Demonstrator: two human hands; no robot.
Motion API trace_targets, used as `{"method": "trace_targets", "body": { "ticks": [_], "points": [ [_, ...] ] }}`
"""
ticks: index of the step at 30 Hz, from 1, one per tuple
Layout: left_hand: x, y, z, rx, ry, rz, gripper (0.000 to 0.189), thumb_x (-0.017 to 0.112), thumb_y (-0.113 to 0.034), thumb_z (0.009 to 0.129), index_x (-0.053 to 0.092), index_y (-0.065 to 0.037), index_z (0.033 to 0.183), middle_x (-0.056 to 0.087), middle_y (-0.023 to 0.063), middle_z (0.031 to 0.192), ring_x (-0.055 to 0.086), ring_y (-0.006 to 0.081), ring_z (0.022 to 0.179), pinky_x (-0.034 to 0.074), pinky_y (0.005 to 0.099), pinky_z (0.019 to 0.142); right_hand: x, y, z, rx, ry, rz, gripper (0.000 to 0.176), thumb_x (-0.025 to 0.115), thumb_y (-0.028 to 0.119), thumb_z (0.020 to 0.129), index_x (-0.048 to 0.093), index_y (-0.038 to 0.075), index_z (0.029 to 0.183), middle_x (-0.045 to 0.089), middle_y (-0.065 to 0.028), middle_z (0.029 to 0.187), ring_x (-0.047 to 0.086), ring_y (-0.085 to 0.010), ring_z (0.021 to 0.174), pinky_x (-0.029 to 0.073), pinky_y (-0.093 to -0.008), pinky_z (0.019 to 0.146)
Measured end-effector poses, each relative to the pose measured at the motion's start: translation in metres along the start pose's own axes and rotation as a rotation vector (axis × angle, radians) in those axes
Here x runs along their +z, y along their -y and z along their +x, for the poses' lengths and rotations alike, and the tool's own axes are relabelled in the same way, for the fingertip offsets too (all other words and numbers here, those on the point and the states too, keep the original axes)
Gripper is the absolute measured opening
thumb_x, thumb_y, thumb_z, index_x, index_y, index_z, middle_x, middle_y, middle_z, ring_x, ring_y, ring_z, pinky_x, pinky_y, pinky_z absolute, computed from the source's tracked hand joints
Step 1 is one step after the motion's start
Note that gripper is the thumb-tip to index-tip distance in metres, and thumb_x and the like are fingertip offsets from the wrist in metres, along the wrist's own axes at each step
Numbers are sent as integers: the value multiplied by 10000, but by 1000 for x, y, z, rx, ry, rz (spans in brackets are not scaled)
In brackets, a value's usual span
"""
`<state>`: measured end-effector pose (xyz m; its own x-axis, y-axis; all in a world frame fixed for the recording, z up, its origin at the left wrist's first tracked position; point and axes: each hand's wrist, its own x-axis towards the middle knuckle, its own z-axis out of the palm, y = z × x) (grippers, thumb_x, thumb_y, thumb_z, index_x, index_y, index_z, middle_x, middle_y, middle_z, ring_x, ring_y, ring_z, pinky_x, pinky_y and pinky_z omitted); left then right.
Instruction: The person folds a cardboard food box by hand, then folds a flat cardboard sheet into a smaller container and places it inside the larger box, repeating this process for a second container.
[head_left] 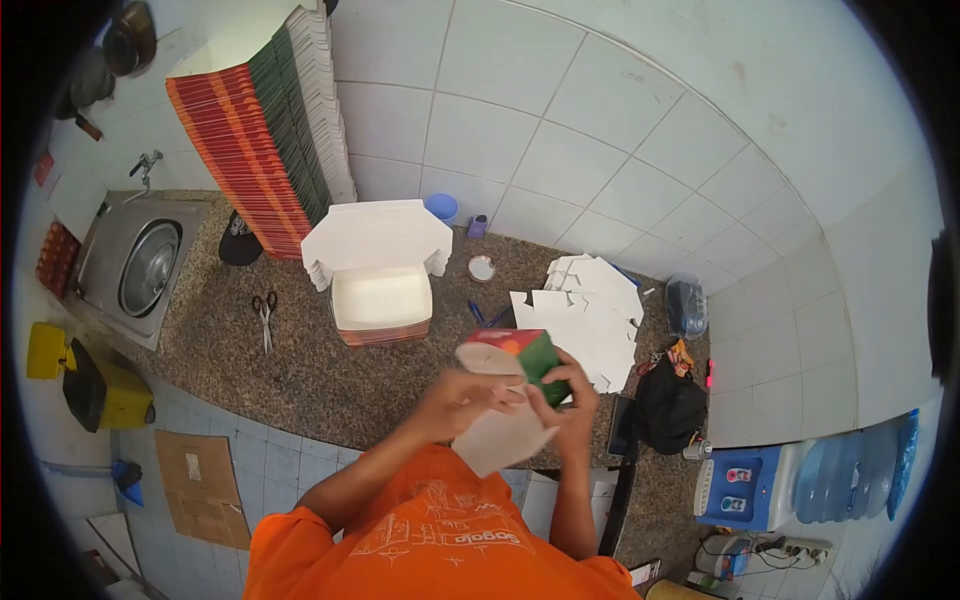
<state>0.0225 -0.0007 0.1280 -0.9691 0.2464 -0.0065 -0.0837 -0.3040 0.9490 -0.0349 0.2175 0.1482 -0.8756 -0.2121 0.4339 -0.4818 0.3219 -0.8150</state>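
A partly folded cardboard food box (543,362), red and green outside and pale inside, is held up in front of my chest over the counter's front edge. My right hand (568,402) is wrapped round its green side, thumb near the inner fold. My left hand (470,402) has its fingers closed at the box's near edge, beside a pale flap that hangs toward my shirt. Just beyond stands a short stack of open boxes (382,298) with lids raised. To the right lies a pile of flat white box blanks (590,325).
A tall nested stack of red and green boxes (240,150) leans near the wall. Scissors (265,322), a blue cup (441,208) and a roll of tape (481,268) rest on the granite counter (230,375). A sink (150,265) is far left; a black bag (668,405) sits right.
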Motion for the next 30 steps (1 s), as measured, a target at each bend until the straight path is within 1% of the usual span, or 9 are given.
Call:
{"method": "trace_targets", "body": {
  "ticks": [5, 10, 12, 13, 16, 18, 20, 24, 30],
  "points": [
    [-53, -59, 9, 118, -29, -45, 662, 673, -373, 984, 494, 39, 1470, 660, 186, 1285, 602, 201, 1244, 469, 372, 1051, -51, 9, 24, 163, 210, 694, 496, 870, 238, 773, 522, 33, 1061, 686, -253, 1231, 688, -211, 1039, 531, -338, 924],
    [-38, 32, 33, -340, 756, -228, 1014, 842, -416, 807, 332, 7, 1574, 547, 119, 1466, 495, 247, 1361, 376, 381, 1149, -31, 7, 51, 99, 422, 702, 618, 835, 477, 830, 485, 25, 1065, 693, -272, 1111, 708, -237, 956, 556, -323, 836],
    [-28, 37, 23, -400, 692, -301, 1036, 870, -352, 778, 315, 3, 1578, 549, 114, 1455, 490, 240, 1364, 368, 388, 1155, -23, 2, 48, 203, 429, 880, 652, 678, 647, 913, 544, 40, 1111, 715, -212, 1174, 706, -226, 986, 560, -356, 892],
    [-25, 30, 15, -357, 533, -317, 1057, 871, -318, 771, 281, -1, 1588, 540, 115, 1461, 483, 240, 1371, 360, 390, 1162, -18, -2, 35, 440, 209, 1070, 773, 418, 723, 993, 546, 15, 1273, 674, -214, 1266, 671, -271, 1144, 529, -391, 990],
    [-18, 22, 3, -45, 150, -184, 1127, 861, -231, 759, 160, -22, 1616, 495, 119, 1501, 475, 237, 1379, 350, 396, 1168, -19, -20, 9, 714, -215, 1034, 811, 281, 685, 1044, 482, -2, 1426, 602, -215, 1380, 588, -309, 1286, 481, -417, 1070],
    [-28, 40, 1, 228, -77, 161, 1177, 848, -185, 752, 79, -38, 1630, 462, 115, 1524, 469, 221, 1370, 344, 400, 1170, -3, -32, -14, 538, -142, 944, 729, 410, 579, 1074, 422, -17, 1495, 545, -217, 1440, 547, -280, 1317, 455, -406, 1081],
    [-28, 42, -10, 27, 48, -119, 1108, 844, -181, 756, 159, -36, 1614, 502, 110, 1483, 503, 214, 1333, 373, 394, 1146, 11, -26, -28, 404, -224, -150, 615, 503, 401, 1090, 410, -51, 1495, 572, -174, 1423, 563, -245, 1281, 431, -383, 1090],
    [-15, 93, -16, -355, 304, -626, 671, 822, -177, 795, 559, -32, 1396, 676, 49, 1211, 650, 159, 1093, 498, 338, 980, 13, -45, -31, 603, -116, 264, 402, 488, 277, 1104, 521, -16, 1378, 623, -130, 1191, 584, -189, 1106, 468, -320, 971],
    [12, 39, 14, -57, 235, -76, 1119, 898, -302, 755, 204, -9, 1583, 434, 147, 1503, 434, 274, 1410, 383, 437, 1148, 9, -76, -39, 708, -311, 312, 593, 388, 531, 1095, 459, 56, 1442, 547, -127, 1354, 560, -244, 1196, 487, -377, 980]
  ]
}}
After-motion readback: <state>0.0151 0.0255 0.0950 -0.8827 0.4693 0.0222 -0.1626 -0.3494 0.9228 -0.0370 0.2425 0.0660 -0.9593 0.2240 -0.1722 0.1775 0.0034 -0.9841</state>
